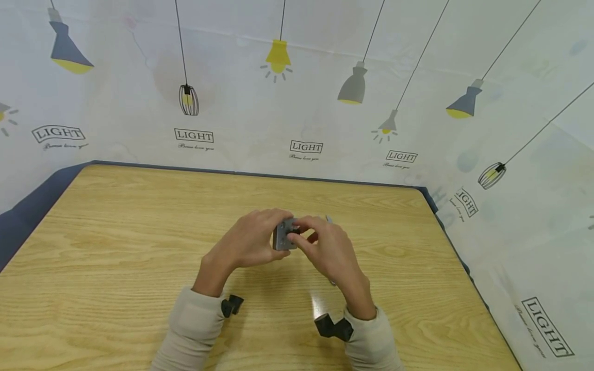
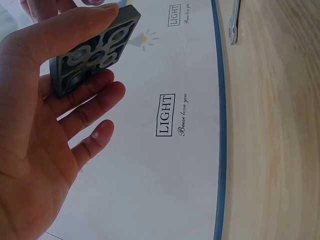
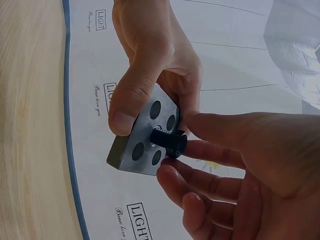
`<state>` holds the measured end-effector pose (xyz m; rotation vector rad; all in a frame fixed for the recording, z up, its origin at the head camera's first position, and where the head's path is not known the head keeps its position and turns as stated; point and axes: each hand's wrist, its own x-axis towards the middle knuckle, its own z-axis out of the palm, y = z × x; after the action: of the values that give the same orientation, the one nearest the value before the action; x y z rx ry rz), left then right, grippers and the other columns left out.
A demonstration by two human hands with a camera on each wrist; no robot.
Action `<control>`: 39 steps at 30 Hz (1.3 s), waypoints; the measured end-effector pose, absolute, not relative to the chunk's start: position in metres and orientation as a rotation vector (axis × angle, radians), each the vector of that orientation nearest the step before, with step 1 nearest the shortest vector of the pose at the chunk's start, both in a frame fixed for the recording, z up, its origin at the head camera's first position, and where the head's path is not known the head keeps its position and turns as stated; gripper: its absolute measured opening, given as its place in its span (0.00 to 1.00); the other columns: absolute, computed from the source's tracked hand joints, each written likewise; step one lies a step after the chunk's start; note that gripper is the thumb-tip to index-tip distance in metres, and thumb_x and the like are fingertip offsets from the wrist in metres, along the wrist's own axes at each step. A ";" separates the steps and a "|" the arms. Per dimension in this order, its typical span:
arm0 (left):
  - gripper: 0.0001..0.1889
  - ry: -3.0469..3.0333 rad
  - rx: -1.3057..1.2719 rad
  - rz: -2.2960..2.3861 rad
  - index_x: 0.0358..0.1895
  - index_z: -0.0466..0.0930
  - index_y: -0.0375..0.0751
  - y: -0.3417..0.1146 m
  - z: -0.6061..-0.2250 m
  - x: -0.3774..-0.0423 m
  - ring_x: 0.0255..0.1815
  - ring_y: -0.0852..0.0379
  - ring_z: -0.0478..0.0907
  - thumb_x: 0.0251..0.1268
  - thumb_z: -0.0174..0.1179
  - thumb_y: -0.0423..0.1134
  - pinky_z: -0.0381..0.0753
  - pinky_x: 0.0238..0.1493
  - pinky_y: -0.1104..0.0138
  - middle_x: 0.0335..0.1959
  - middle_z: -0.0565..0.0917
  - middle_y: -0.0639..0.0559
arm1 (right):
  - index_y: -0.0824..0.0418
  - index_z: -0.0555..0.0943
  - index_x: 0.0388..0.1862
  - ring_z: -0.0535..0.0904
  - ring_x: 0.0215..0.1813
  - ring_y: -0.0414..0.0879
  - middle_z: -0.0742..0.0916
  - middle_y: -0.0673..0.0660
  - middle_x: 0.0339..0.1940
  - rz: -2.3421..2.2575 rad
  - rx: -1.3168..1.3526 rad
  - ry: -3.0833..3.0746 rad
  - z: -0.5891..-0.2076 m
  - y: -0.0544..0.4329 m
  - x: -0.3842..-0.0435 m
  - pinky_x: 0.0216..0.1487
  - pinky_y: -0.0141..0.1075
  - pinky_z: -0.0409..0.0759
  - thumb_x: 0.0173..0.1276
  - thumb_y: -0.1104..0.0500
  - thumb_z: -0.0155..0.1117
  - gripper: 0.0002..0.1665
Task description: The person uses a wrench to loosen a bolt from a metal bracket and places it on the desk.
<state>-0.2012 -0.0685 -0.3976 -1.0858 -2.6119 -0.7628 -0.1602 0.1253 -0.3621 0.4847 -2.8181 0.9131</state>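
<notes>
My left hand [image 1: 252, 237] grips a square grey metal plate [image 3: 132, 152] by its edges, thumb on one side and fingers on the other. Several round holes show on one face; the other face [image 2: 95, 57], in the left wrist view, has raised rings. From the plate's middle a black threaded bolt [image 3: 162, 139] sticks out. At the bolt's outer end, my right hand [image 1: 327, 252] pinches a black piece [image 3: 176, 147] between thumb and fingers; its exact shape is partly hidden. Both hands hold these parts above the table.
A wooden table [image 1: 139, 226] with a dark blue edge lies below. A silver wrench [image 2: 233, 25] rests on it, mostly behind my right hand in the head view. White sheeting [image 1: 232, 103] printed with lamps stands behind the table and along its right side.
</notes>
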 end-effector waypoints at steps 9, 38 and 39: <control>0.36 -2.595 -1.098 -0.760 0.62 0.75 0.40 -0.068 -0.398 -0.202 0.50 0.52 0.82 0.49 0.77 0.49 0.81 0.53 0.56 0.54 0.83 0.49 | 0.53 0.87 0.46 0.85 0.38 0.45 0.90 0.49 0.40 0.940 0.391 -2.858 -0.361 0.125 -0.161 0.37 0.39 0.82 0.69 0.50 0.67 0.12; 0.36 -2.622 -1.094 -0.749 0.62 0.75 0.42 -0.068 -0.398 -0.201 0.50 0.53 0.82 0.49 0.77 0.49 0.80 0.54 0.55 0.55 0.83 0.50 | 0.57 0.86 0.46 0.85 0.36 0.46 0.90 0.51 0.40 0.923 0.460 -2.852 -0.362 0.125 -0.161 0.35 0.38 0.83 0.66 0.55 0.70 0.12; 0.36 -2.621 -1.094 -0.749 0.62 0.75 0.42 -0.068 -0.398 -0.201 0.50 0.53 0.82 0.49 0.77 0.48 0.80 0.54 0.55 0.55 0.83 0.50 | 0.57 0.86 0.46 0.85 0.36 0.46 0.90 0.52 0.40 0.922 0.463 -2.851 -0.362 0.126 -0.161 0.35 0.38 0.83 0.66 0.55 0.70 0.12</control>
<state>-0.2011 -0.0680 -0.3977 -1.0944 -2.6211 -0.7485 -0.1613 0.1255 -0.3621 0.4630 -2.8506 0.9217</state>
